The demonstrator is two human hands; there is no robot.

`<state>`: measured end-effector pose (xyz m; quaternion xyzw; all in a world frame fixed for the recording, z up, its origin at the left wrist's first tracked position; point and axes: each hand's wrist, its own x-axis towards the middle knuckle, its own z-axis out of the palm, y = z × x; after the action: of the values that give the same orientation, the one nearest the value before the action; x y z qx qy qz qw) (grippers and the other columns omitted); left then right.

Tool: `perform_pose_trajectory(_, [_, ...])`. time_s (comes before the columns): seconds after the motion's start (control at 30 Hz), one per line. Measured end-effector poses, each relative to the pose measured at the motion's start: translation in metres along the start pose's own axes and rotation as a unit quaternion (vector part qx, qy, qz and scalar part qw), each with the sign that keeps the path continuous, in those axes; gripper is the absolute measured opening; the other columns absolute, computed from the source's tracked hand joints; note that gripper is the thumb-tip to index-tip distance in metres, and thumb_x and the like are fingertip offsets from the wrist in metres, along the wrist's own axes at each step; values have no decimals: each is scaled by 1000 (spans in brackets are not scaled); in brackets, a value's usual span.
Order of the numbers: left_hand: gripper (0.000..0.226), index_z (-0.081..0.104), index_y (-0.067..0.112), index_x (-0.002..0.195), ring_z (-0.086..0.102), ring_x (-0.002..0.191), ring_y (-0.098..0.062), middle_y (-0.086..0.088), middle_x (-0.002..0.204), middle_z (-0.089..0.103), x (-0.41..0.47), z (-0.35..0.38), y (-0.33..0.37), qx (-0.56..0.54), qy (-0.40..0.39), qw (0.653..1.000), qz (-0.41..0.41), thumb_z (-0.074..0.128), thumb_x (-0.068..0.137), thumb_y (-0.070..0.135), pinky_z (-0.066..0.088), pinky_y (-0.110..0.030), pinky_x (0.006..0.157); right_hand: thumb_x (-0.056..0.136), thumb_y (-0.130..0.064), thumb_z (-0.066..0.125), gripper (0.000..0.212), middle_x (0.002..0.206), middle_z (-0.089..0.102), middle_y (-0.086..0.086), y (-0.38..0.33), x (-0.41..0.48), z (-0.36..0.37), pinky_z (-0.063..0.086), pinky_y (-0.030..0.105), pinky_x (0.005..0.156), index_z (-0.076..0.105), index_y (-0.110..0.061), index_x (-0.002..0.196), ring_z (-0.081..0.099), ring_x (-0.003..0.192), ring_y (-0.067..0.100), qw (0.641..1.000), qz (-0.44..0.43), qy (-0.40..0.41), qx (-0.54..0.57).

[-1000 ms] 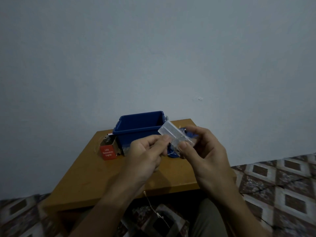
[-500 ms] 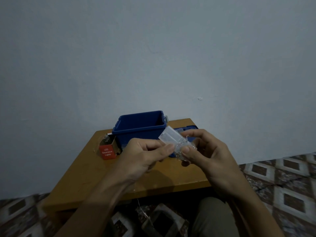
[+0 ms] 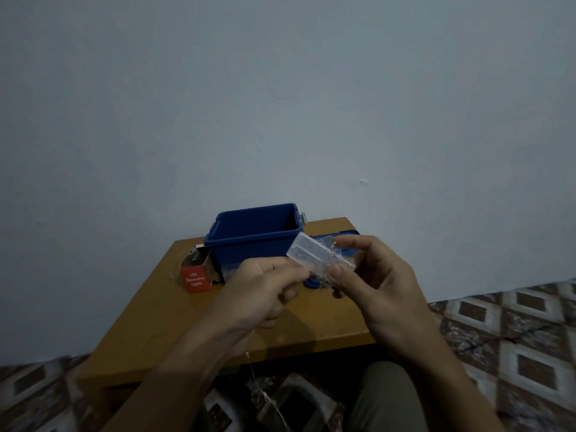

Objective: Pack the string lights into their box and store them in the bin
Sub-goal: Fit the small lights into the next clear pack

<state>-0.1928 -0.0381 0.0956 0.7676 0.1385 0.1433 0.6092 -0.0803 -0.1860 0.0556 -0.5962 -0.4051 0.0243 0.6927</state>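
head view: clear case (image 3: 308, 252) partly covers blue bin (image 3: 249, 244) (red box (image 3: 194, 280) beside it).

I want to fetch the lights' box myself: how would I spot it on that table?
Start at the wooden table and find the open blue bin near its far edge. Beside the bin, on its left in the picture, sits a small cardboard box; it alone has a red front printed LED Decorative Lights.
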Motion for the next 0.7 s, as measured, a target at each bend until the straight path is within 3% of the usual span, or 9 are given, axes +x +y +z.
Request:
perform_pose_trajectory(0.07, [22, 76, 12, 95, 24, 42, -10, -2, 63, 45, 0, 0, 2, 15, 16, 1000, -13, 58, 98, 26, 17, -22, 40, 91, -21, 69, 26, 80, 63, 14, 2, 1, 0, 56, 27, 66, 64, -27, 115, 67, 71, 20, 1000, -3, 6, -2])
perform_pose_trajectory(0.3, [21, 77, 23, 85, 29, 42, -10, -2, 62, 50, -6, -3, 5, 78, 47, 996, -4, 63, 96, 32, 22, -24, 41, 91, -18, 69, 26, 88, 62, 19, 2, 2, -1, 56, 22, 65, 64, -27, 114, 67, 77, 24, 998, -1, 59, 16])
perform_pose_trajectory(0.53, [21, 73, 17, 93, 34, 39, -2, 6, 53, 45, -17, -5, 20, 144, 19, 989, -5, 58, 98, 30, 29, -12, 40, 92, -18, 69, 26, 85, 64, 8, 7, 2, -2, 58, 27, 67, 63, -31, 114, 67, 78, 17, 998, 2, 66, -4])
perform_pose_trajectory(0.7, [16, 68, 36, 95, 41, 52, -6, 10, 55, 50, -25, -12, 32, 296, -27, 954, 34, 53, 101, 36, 32, -19, 50, 93, -23, 68, 30, 81, 62, -15, 11, 2, 0, 53, 25, 65, 58, -33, 119, 63, 74, 9, 996, 0, 47, -71])
